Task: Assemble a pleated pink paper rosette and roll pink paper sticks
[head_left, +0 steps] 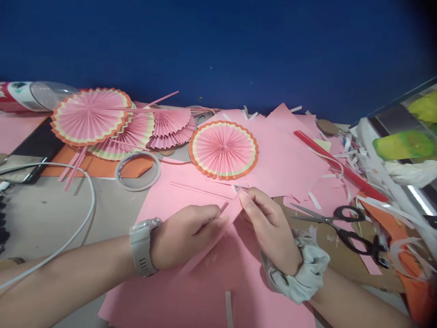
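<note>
My left hand (186, 232), with a pale grey watch on its wrist, is closed and pinches a folded edge of a pink paper sheet (211, 282) in front of me. My right hand (268, 225), with a grey scrunchie round its wrist, is closed too and pinches the same fold at its upper tip. The two hands nearly touch over the fold. A pleated round paper fan (223, 149), pink with an orange and yellow rim, lies just beyond them.
More pleated fans (90, 116) lie stacked at the back left. A tape ring (138, 171) and a white cable (87, 200) lie left of the hands. Black-handled scissors (336, 223), a red stick (341, 166) and paper scraps lie right. A blue wall stands behind.
</note>
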A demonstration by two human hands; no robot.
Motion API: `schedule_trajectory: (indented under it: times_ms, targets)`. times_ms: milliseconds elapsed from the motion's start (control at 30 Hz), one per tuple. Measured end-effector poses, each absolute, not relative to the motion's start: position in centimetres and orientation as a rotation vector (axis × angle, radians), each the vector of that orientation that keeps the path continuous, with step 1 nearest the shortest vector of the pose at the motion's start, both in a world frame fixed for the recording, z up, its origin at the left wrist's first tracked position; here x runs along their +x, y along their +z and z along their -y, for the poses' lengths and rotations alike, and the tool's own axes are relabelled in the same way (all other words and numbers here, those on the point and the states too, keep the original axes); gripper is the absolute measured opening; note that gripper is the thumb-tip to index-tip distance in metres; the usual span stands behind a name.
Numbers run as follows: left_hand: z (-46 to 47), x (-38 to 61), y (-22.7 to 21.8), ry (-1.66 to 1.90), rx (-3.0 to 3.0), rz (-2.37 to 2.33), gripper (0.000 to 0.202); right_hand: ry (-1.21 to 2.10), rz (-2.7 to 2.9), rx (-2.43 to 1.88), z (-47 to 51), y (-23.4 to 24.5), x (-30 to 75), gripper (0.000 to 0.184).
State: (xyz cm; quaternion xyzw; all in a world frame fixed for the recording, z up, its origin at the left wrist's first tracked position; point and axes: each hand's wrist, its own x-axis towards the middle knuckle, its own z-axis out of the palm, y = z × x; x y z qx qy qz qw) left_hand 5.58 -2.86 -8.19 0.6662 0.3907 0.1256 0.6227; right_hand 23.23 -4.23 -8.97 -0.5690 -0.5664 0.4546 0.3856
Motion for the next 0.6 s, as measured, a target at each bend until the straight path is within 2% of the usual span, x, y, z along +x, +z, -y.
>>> schedule_trajectory:
  times_ms: [367,600]
  targets:
    - [2.74,5.53,-8.08,0.291,1.499,-0.835,0.038,1.031,1.486,-1.450,4.55,-8.66,23.04,0.033]
    - [2.73,5.43,-8.30,0.316,1.383,-0.787,0.040,1.371,1.499,-1.362,4.19,-8.82,23.53,0.031]
